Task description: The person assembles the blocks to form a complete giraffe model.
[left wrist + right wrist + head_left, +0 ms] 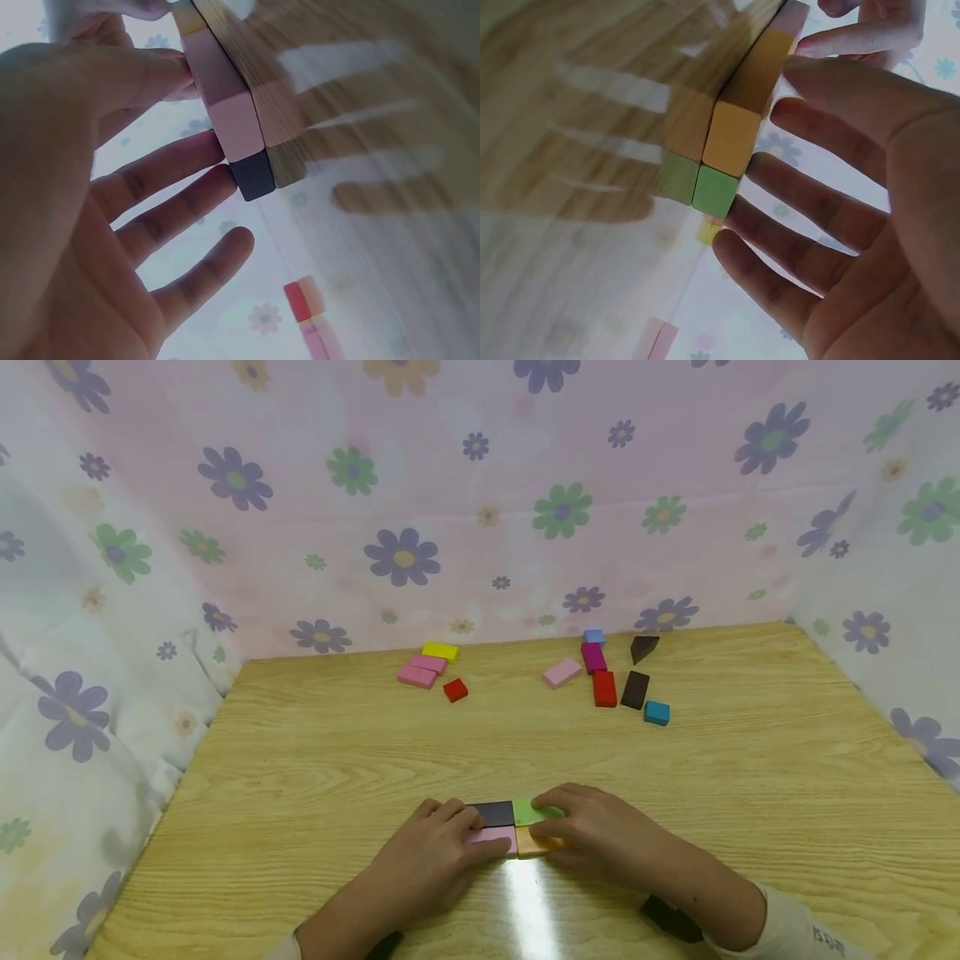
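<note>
Four-sided blocks lie flat in a two-by-two group at the front of the table: a black block point(492, 814), a green block point(528, 812), a pink block point(491, 837) and an orange block point(534, 842). From the left, my left hand point(438, 852) rests its thumb and fingertips on the pink and black blocks. My right hand point(603, 835) touches the green and orange blocks from the right. In the left wrist view, the fingers point(180, 161) are fairly straight against the blocks' tops. The right wrist view shows similarly extended fingers point(817, 195) on the orange and green ones.
At the back left lie a yellow block point(440, 651), pink blocks point(417, 676) and a small red block point(455, 690). Back right holds a red block point(604, 689), a dark block point(635, 690), a blue block point(657, 712) and several others. Flowered cloth point(450, 510) walls the table.
</note>
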The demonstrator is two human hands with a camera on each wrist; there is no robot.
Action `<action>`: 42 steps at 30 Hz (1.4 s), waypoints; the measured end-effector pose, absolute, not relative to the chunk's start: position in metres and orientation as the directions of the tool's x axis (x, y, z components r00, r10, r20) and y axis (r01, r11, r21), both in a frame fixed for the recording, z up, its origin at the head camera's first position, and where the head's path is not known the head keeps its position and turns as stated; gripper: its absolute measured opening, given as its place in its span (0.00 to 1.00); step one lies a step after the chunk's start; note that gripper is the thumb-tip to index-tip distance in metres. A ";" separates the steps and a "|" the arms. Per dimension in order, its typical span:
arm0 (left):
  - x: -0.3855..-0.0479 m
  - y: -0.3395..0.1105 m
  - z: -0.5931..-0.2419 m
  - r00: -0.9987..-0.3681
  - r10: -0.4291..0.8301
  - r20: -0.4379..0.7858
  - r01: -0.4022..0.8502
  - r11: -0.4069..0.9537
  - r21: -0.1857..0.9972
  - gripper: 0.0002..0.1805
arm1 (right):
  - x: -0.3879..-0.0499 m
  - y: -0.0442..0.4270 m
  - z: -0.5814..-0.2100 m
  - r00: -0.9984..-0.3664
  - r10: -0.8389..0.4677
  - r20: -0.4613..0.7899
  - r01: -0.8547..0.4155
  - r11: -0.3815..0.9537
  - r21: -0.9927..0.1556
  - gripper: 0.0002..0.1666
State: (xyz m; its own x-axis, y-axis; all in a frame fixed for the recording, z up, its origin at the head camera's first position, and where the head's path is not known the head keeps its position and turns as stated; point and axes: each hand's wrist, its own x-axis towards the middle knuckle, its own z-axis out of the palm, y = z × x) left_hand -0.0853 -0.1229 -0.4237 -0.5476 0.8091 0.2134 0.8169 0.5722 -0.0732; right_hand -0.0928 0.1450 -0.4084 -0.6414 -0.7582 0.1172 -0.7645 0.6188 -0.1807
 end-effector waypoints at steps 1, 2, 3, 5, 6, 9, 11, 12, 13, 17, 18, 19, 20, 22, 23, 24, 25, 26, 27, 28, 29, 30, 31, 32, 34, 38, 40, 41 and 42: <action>-0.085 -0.123 -0.423 -0.548 0.808 0.215 0.818 0.572 -0.063 0.11 | -0.093 0.146 -0.408 -0.637 -0.759 0.132 -0.769 0.615 -0.177 0.16; -0.085 -0.123 -0.423 -0.549 0.808 0.214 0.819 0.571 -0.056 0.11 | -0.095 0.147 -0.408 -0.635 -0.756 0.155 -0.771 0.612 -0.175 0.16; -0.085 -0.123 -0.422 -0.552 0.807 0.210 0.819 0.571 -0.045 0.11 | -0.097 0.149 -0.407 -0.634 -0.750 0.188 -0.773 0.610 -0.173 0.16; -0.086 -0.123 -0.421 -0.558 0.807 0.193 0.820 0.572 -0.022 0.10 | -0.102 0.154 -0.406 -0.637 -0.724 0.266 -0.770 0.612 -0.178 0.17; -0.086 -0.123 -0.421 -0.563 0.807 0.181 0.819 0.573 -0.006 0.11 | -0.106 0.158 -0.405 -0.640 -0.703 0.309 -0.766 0.616 -0.184 0.17; -0.086 -0.123 -0.420 -0.578 0.802 0.152 0.814 0.579 0.040 0.13 | -0.119 0.173 -0.401 -0.690 -0.619 0.374 -0.715 0.662 -0.224 0.14; -0.086 -0.124 -0.420 -0.582 0.799 0.149 0.812 0.581 0.055 0.13 | -0.131 0.184 -0.398 -0.735 -0.567 0.373 -0.668 0.702 -0.249 0.12; -0.085 -0.124 -0.420 -0.584 0.798 0.151 0.811 0.582 0.058 0.14 | -0.137 0.190 -0.395 -0.760 -0.542 0.357 -0.639 0.725 -0.259 0.11; -0.085 -0.125 -0.420 -0.585 0.797 0.153 0.810 0.583 0.062 0.14 | -0.143 0.196 -0.393 -0.787 -0.519 0.333 -0.607 0.749 -0.266 0.11; -0.084 -0.126 -0.420 -0.593 0.792 0.148 0.805 0.588 0.078 0.14 | -0.174 0.216 -0.387 -0.844 -0.469 0.260 -0.530 0.801 -0.278 0.11; -0.084 -0.127 -0.420 -0.596 0.790 0.143 0.803 0.590 0.086 0.14 | -0.182 0.220 -0.387 -0.852 -0.466 0.238 -0.520 0.808 -0.277 0.11; -0.084 -0.127 -0.420 -0.600 0.788 0.137 0.800 0.592 0.095 0.15 | -0.189 0.224 -0.388 -0.860 -0.463 0.216 -0.508 0.815 -0.277 0.12; -0.084 -0.127 -0.420 -0.604 0.786 0.131 0.797 0.595 0.103 0.15 | -0.196 0.227 -0.389 -0.867 -0.460 0.192 -0.497 0.821 -0.280 0.14; -0.084 -0.128 -0.419 -0.614 0.781 0.112 0.789 0.603 0.118 0.16 | -0.208 0.231 -0.392 -0.877 -0.458 0.144 -0.480 0.832 -0.278 0.18; -0.085 -0.128 -0.419 -0.618 0.780 0.104 0.786 0.606 0.122 0.16 | -0.213 0.233 -0.394 -0.881 -0.457 0.124 -0.473 0.837 -0.275 0.20; -0.085 -0.128 -0.419 -0.619 0.780 0.096 0.785 0.608 0.122 0.16 | -0.217 0.235 -0.395 -0.884 -0.455 0.107 -0.466 0.843 -0.269 0.22; -0.086 -0.128 -0.419 -0.619 0.780 0.088 0.784 0.609 0.122 0.17 | -0.220 0.237 -0.396 -0.889 -0.449 0.091 -0.456 0.850 -0.263 0.24; -0.087 -0.127 -0.419 -0.618 0.782 0.083 0.785 0.608 0.118 0.18 | -0.223 0.238 -0.398 -0.891 -0.448 0.080 -0.452 0.854 -0.256 0.25; -0.088 -0.127 -0.418 -0.615 0.784 0.083 0.788 0.606 0.112 0.19 | -0.226 0.239 -0.399 -0.892 -0.447 0.072 -0.450 0.858 -0.250 0.26; -0.088 -0.126 -0.418 -0.612 0.787 0.085 0.790 0.603 0.109 0.20 | -0.228 0.240 -0.400 -0.894 -0.444 0.061 -0.445 0.861 -0.245 0.28; -0.089 -0.126 -0.419 -0.608 0.789 0.087 0.794 0.599 0.107 0.20 | -0.229 0.241 -0.401 -0.895 -0.443 0.051 -0.441 0.864 -0.242 0.28; -0.090 -0.126 -0.418 -0.603 0.792 0.092 0.797 0.594 0.107 0.21 | -0.231 0.242 -0.402 -0.896 -0.443 0.042 -0.440 0.866 -0.237 0.29; -0.090 -0.125 -0.418 -0.600 0.794 0.095 0.799 0.591 0.109 0.22 | -0.232 0.242 -0.403 -0.896 -0.444 0.031 -0.438 0.868 -0.233 0.29; -0.090 -0.125 -0.419 -0.598 0.795 0.099 0.801 0.589 0.111 0.22 | -0.234 0.242 -0.404 -0.894 -0.446 0.024 -0.440 0.868 -0.230 0.29; -0.091 -0.125 -0.419 -0.595 0.797 0.106 0.803 0.584 0.118 0.22 | -0.236 0.241 -0.406 -0.892 -0.451 0.010 -0.442 0.869 -0.223 0.30; -0.091 -0.126 -0.420 -0.586 0.800 0.125 0.810 0.574 0.120 0.20 | -0.240 0.240 -0.409 -0.886 -0.463 0.014 -0.455 0.865 -0.213 0.28; -0.091 -0.126 -0.421 -0.581 0.801 0.143 0.814 0.568 0.122 0.19 | -0.242 0.239 -0.411 -0.883 -0.469 0.021 -0.462 0.860 -0.218 0.27; -0.091 -0.127 -0.421 -0.579 0.801 0.152 0.816 0.566 0.122 0.18 | -0.243 0.239 -0.411 -0.882 -0.471 0.024 -0.465 0.858 -0.220 0.27; -0.091 -0.127 -0.421 -0.579 0.799 0.160 0.815 0.566 0.124 0.17 | -0.245 0.239 -0.412 -0.880 -0.474 0.026 -0.467 0.856 -0.222 0.27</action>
